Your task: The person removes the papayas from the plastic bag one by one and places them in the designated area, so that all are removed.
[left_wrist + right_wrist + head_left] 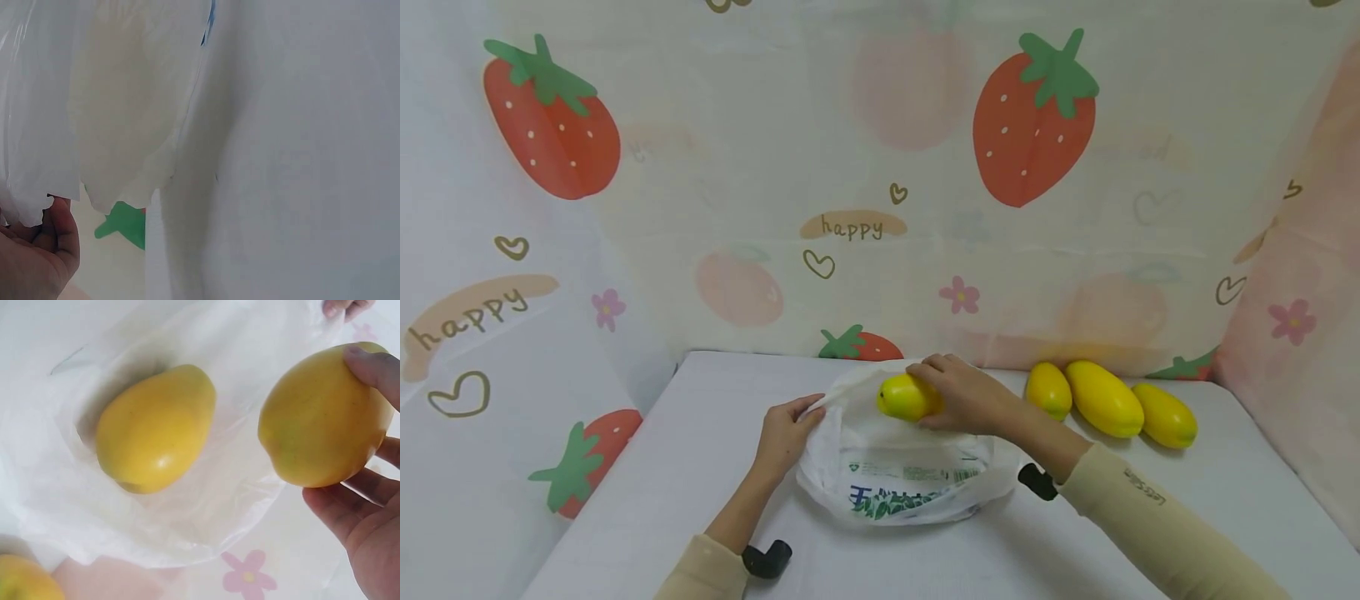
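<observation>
A white plastic bag with green and blue print lies on the table with its mouth spread wide. At the bag's left edge, my left hand pinches the thin plastic between thumb and fingers; the left wrist view shows this hand at the hanging edge. My right hand grips a yellow mango above the bag's mouth, thumb on one side and fingers on the other. In the right wrist view, a second mango rests inside the bag, apart from the held mango.
To the right of the bag, three more mangoes, a small one, a long one and another, lie close together near the table's back edge. A strawberry-printed curtain stands behind the white table and at both sides.
</observation>
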`<act>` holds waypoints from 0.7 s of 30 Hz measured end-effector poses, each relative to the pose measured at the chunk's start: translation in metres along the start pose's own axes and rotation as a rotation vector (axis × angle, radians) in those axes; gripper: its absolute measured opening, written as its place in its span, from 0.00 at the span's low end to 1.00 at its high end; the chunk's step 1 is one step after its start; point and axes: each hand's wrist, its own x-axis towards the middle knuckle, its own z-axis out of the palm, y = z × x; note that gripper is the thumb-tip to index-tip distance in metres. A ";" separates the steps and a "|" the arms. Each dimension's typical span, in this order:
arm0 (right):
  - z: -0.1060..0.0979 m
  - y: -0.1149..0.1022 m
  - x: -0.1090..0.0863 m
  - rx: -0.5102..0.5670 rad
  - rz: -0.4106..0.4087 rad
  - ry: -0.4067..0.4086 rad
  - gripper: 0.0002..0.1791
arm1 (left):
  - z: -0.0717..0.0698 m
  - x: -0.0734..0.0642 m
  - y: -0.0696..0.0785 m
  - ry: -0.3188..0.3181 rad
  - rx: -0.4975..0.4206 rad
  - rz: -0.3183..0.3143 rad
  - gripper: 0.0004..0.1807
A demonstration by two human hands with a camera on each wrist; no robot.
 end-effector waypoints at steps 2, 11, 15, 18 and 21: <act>-0.002 0.001 -0.001 0.002 0.004 0.006 0.35 | 0.000 0.000 0.000 0.000 0.002 -0.005 0.17; -0.014 0.004 -0.006 0.053 0.071 -0.037 0.36 | 0.001 0.000 0.001 0.004 0.004 -0.012 0.17; -0.021 0.008 -0.008 0.111 0.120 -0.068 0.37 | 0.001 0.000 0.001 0.004 -0.009 -0.017 0.17; -0.025 0.011 -0.009 0.147 0.161 -0.094 0.37 | 0.001 0.000 0.002 0.002 -0.012 -0.023 0.17; -0.029 0.016 -0.012 0.177 0.204 -0.112 0.37 | 0.001 0.000 0.001 -0.001 -0.015 -0.028 0.16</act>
